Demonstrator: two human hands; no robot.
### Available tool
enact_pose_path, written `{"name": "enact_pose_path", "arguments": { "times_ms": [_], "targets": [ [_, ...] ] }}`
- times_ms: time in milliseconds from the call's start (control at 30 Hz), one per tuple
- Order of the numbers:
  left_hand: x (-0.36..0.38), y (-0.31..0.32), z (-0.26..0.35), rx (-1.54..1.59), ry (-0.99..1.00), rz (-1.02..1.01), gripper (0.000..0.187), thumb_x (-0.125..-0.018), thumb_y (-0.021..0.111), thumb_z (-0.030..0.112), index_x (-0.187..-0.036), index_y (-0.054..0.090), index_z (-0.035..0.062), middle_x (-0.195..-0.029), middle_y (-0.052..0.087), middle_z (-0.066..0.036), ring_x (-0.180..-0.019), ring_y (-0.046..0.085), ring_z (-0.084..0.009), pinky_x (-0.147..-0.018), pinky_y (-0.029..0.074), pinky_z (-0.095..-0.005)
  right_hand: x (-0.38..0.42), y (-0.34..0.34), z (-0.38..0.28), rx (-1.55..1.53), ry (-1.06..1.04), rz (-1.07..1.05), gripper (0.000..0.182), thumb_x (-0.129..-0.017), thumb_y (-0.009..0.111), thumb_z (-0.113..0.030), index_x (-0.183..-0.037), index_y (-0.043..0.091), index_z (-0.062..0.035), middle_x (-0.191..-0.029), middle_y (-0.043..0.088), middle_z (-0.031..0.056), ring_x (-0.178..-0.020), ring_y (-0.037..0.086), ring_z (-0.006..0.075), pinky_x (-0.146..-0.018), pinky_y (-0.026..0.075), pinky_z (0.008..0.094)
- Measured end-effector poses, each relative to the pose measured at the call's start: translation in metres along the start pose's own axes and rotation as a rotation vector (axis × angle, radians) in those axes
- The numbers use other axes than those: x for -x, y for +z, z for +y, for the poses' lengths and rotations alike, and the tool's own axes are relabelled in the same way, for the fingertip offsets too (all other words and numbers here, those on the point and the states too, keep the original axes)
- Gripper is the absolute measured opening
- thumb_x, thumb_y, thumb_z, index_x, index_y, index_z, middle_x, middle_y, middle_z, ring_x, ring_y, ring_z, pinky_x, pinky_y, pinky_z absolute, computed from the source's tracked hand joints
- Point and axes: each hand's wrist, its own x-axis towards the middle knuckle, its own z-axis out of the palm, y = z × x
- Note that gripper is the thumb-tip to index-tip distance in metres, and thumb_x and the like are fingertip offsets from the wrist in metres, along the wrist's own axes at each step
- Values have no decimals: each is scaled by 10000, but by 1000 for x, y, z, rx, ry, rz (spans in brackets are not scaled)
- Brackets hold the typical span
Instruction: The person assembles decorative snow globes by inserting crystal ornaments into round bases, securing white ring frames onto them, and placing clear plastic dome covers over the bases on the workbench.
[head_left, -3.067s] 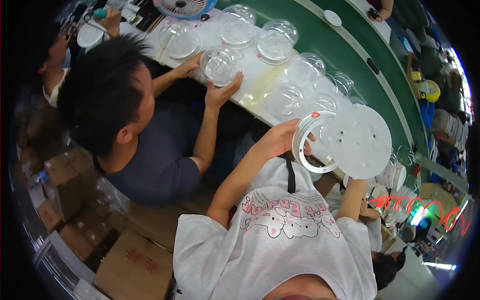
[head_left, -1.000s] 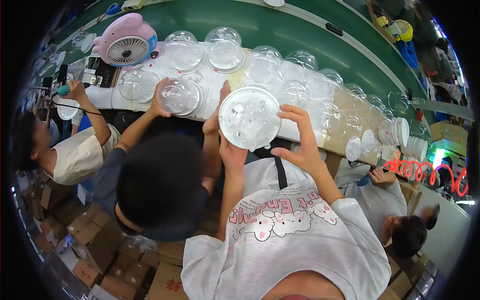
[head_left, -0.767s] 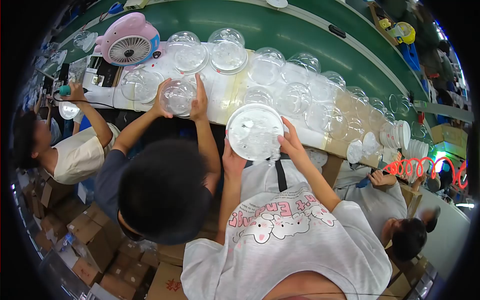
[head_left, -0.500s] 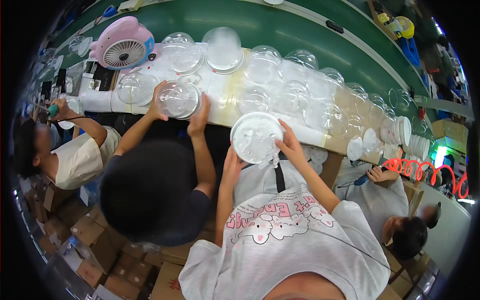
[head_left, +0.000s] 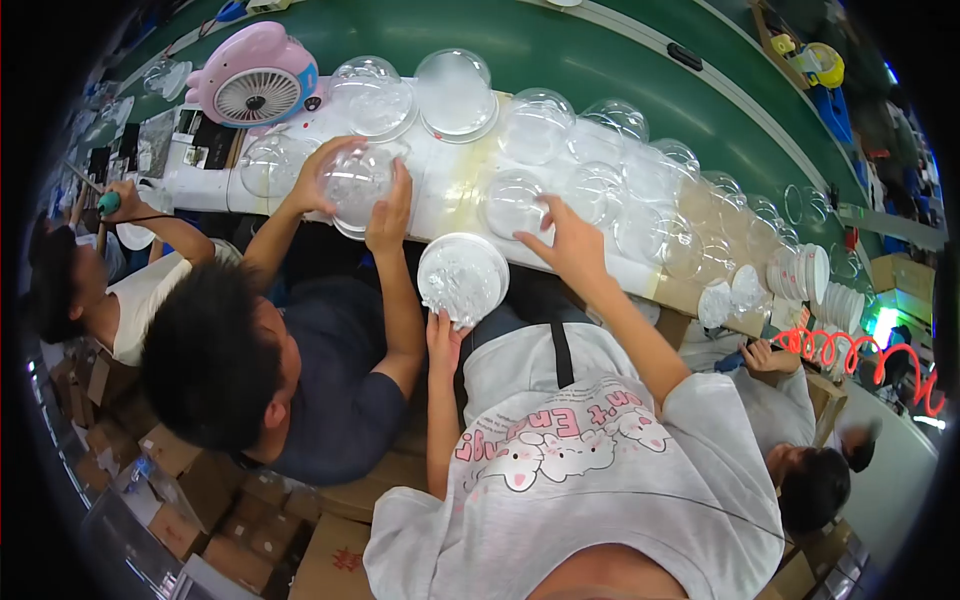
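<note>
My left hand (head_left: pixel 444 342) grips the lower edge of a round white base (head_left: pixel 502 284), which has crinkled clear material (head_left: pixel 458 278) on its face. The base is tilted toward me in front of the bench edge. My right hand (head_left: pixel 573 240) reaches out over the bench with thumb and fingers spread, empty. Its fingertips are right at the side of a clear dome (head_left: pixel 512 200) standing on the white bench top.
Several clear domes (head_left: pixel 538 125) line the bench (head_left: pixel 440 200). White discs (head_left: pixel 800 273) stack at right. A pink fan (head_left: pixel 255 75) stands back left. At my left a co-worker (head_left: pixel 225 370) holds another dome (head_left: pixel 358 185). A red coiled hose (head_left: pixel 850 350) hangs right.
My right hand has let go of the white base and moved up to a dome on the bench. The base has shifted left and down in my left hand. The co-worker's head has turned.
</note>
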Motion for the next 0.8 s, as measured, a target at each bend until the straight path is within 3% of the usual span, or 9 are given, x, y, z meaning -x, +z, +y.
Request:
{"name": "enact_pose_path", "arguments": {
  "times_ms": [33, 133, 233, 333, 533, 567, 733, 767, 800],
  "targets": [
    [-3, 1, 1, 28, 9, 7, 424, -955, 398, 238, -1334, 296, 78, -1292, 438, -131, -1112, 513, -291, -905, 461, -460, -9, -2, -3, 101, -67, 94, 573, -730, 664, -432, -1153, 473, -96, -835, 602, 91, -603, 611, 245, -529, 481, 351],
    [-18, 0, -3, 97, 23, -4, 428, -957, 391, 256, -1337, 294, 83, -1319, 410, -141, -1135, 492, -330, -927, 439, -484, -35, 22, 8, 359, -159, 4, 492, -744, 665, -390, -1114, 491, -116, -797, 577, 75, -571, 583, 253, -505, 460, 337],
    [-32, -3, -8, 135, 57, 23, 444, -950, 410, 266, -1333, 295, 74, -1306, 421, -137, -1132, 486, -355, -942, 427, -490, -44, 35, 21, 352, -241, 39, 425, -772, 643, -362, -1081, 496, -109, -781, 588, 84, -592, 595, 257, -498, 458, 350],
    [-47, -8, -18, 185, 89, 38, 463, -945, 422, 272, -1332, 284, 59, -1308, 410, -146, -1142, 473, -362, -958, 413, -494, -35, 26, 28, 153, -285, 86, 297, -796, 619, -303, -974, 505, -95, -740, 584, 101, -572, 597, 240, -482, 456, 357],
    [-88, 12, -24, 232, 172, 158, 434, -945, 413, 312, -1254, 309, 24, -1251, 434, -159, -1076, 527, -350, -913, 465, -471, 1, -29, -5, -57, -63, 284, 189, -781, 651, -215, -865, 553, -78, -578, 545, 71, -451, 517, 175, -433, 397, 293],
    [-97, 17, -24, 223, 166, 182, 430, -949, 404, 304, -1252, 298, 17, -1247, 430, -170, -1070, 531, -349, -906, 472, -465, 0, -37, -13, -100, -34, 324, 182, -767, 668, -196, -845, 561, -71, -499, 476, 50, -429, 477, 146, -429, 375, 275],
    [-125, 45, -17, 13, 160, 361, 474, -955, 380, 306, -1269, 208, -4, -1256, 381, -207, -1024, 557, -347, -858, 508, -430, -17, -56, -34, -155, -92, 329, 197, -765, 680, -190, -845, 555, -60, -497, 441, 40, -427, 456, 132, -426, 362, 262],
    [-125, 50, -13, -105, 162, 407, 530, -947, 382, 343, -1246, 188, -48, -1088, 508, -231, -854, 627, -330, -724, 562, -388, -23, -54, -38, -169, -127, 342, 199, -766, 679, -193, -846, 553, -60, -497, 443, 42, -429, 461, 131, -428, 366, 263],
    [-126, 49, -7, -230, 73, 389, 535, -944, 382, 350, -1225, 195, -65, -989, 535, -228, -772, 632, -323, -663, 566, -376, -28, -51, -41, -183, -161, 356, 201, -768, 678, -195, -847, 551, -60, -498, 444, 43, -432, 467, 130, -429, 370, 265]
  ]
}}
